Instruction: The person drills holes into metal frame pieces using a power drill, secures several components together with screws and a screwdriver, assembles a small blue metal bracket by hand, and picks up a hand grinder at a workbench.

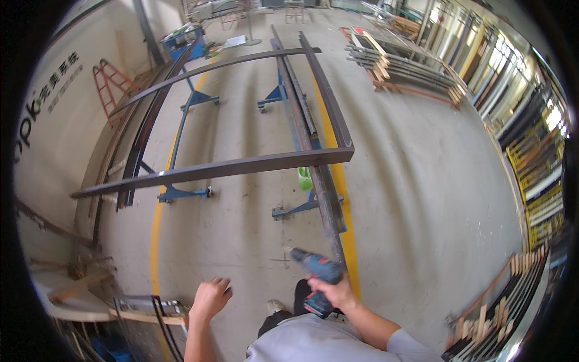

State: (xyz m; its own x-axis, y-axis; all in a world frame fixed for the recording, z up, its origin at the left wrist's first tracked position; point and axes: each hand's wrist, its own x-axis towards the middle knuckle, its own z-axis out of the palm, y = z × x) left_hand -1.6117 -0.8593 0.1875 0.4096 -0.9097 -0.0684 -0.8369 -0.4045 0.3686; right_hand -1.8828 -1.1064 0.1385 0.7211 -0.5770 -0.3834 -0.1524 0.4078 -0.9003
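Note:
My right hand [339, 293] is wrapped round the grip of a blue-and-black cordless drill [319, 266], held in front of my body with its tip pointing forward and left. To the left, my left hand [211, 297] is raised with curled fingers. A small dark spot shows at its fingertips, too small to name. Beyond both hands lies a dark metal frame [241, 166] of long square-section bars, resting on blue wheeled stands [187, 193]. Its near right corner is the closest to the drill, which is apart from it.
A long metal rail [330, 223] runs toward me beneath the frame, with a green item [305, 178] hanging by it. Racks of profiles [531, 175] line the right wall. Stacked bars [410, 66] stand far right, a red ladder [114, 87] far left, and a workbench [78, 301] near left.

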